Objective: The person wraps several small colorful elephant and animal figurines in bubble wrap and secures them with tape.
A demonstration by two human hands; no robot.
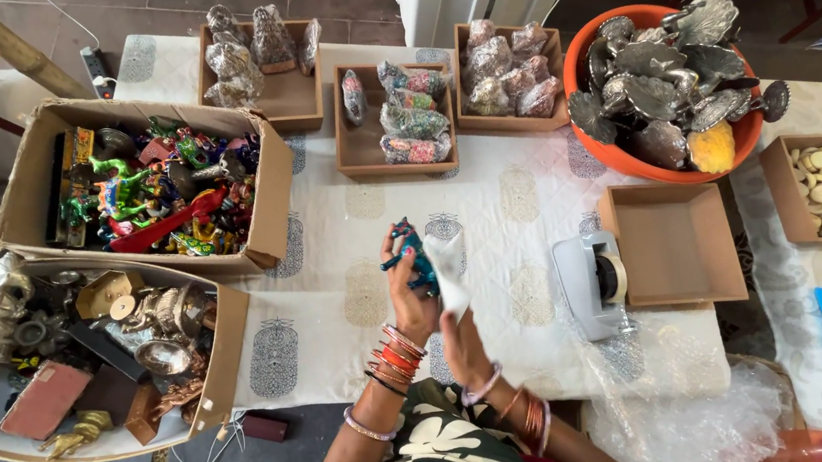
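Left hand [411, 296] fingers around blue figurine [411, 253]

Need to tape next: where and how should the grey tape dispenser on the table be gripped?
Grip the tape dispenser across its long grey body, coming from above with the right hand, which is nearer. The tape roll sits at its right end, so hold the plain left part.

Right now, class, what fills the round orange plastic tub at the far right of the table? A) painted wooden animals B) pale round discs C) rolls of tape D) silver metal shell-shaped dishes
D: the round orange plastic tub holds heaped silver metal shell-shaped dishes.
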